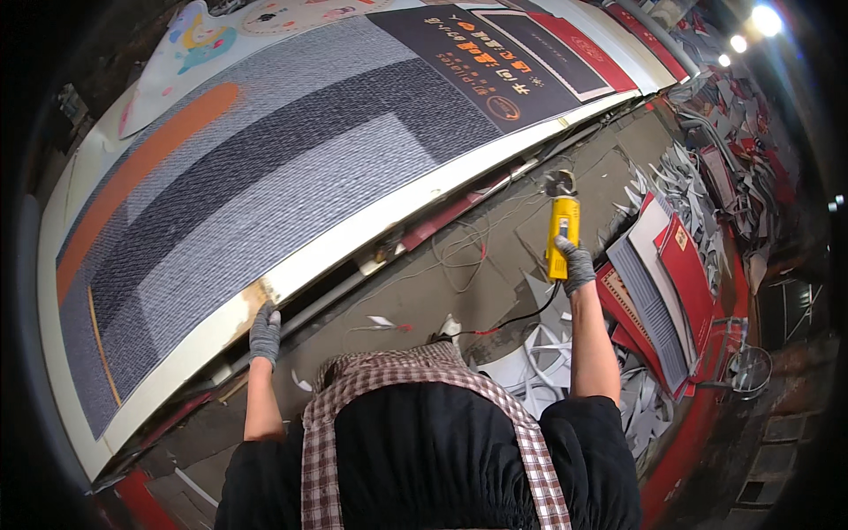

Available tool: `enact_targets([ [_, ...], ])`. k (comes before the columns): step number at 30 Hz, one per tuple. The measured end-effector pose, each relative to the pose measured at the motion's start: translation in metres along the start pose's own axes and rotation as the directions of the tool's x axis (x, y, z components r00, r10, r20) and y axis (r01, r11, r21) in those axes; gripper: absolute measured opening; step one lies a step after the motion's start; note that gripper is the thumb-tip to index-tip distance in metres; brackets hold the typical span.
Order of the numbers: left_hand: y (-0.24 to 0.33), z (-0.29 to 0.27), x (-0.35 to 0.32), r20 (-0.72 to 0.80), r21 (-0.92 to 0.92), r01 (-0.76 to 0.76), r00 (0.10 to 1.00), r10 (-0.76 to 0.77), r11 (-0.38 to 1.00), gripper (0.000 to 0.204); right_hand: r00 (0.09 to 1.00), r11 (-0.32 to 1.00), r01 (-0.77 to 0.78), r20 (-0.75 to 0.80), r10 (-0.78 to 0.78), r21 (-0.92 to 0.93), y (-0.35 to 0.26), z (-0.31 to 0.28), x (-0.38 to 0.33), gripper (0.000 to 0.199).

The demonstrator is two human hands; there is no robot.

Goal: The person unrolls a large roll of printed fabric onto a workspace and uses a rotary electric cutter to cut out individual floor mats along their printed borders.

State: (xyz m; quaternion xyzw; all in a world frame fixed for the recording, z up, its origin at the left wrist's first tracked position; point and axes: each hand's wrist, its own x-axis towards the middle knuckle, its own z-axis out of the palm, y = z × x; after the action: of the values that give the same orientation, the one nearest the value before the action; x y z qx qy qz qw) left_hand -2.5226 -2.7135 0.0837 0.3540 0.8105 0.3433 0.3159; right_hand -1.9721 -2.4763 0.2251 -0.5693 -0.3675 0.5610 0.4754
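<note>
My right hand, in a grey knit glove, is wrapped round the yellow body of a handheld electric cutter. The tool's metal head points away from me, and a black cord trails from its near end. It is held over the floor, apart from the table. My left hand, gloved alike, rests at the near edge of a long white table with its fingers extended, beside a worn brown patch. On the table lies a large printed mat with grey woven-look bands and an orange stripe.
Further along the table are a dark printed mat and red sheets; a white cartoon-printed sheet lies behind. Red and grey mats stack at the right among pale offcuts. Thin wires cross the floor.
</note>
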Motion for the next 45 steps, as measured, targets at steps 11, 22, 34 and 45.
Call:
enact_targets([
  [11, 0.13, 0.171, 0.041, -0.021, 0.221, -0.084, 0.996, 0.091, 0.972, 0.04, 0.981, 0.848, -0.083, 0.104, 0.161, -0.523, -0.035, -0.031, 0.207, 0.044],
  [22, 0.204, 0.229, 0.118, -0.169, 0.512, 0.131, 0.984, -0.05, 0.849, 0.047, 0.978, 0.332, 0.175, 0.203, 0.053, -0.927, -0.002, -0.026, 0.358, 0.061],
  [34, 0.208, 0.253, 0.126, -0.301, 0.493, 0.226, 0.95, -0.079, 0.84, 0.045, 0.921, 0.597, 0.219, 0.365, 0.134, -0.772, 0.026, -0.034, 0.404, 0.068],
  [45, 0.281, 0.354, 0.171, -0.361, 0.589, 0.35, 0.92, -0.151, 0.728, 0.057, 0.853, 0.844, 0.047, 0.461, 0.245, -0.535, -0.006, 0.017, 0.428, 0.036],
])
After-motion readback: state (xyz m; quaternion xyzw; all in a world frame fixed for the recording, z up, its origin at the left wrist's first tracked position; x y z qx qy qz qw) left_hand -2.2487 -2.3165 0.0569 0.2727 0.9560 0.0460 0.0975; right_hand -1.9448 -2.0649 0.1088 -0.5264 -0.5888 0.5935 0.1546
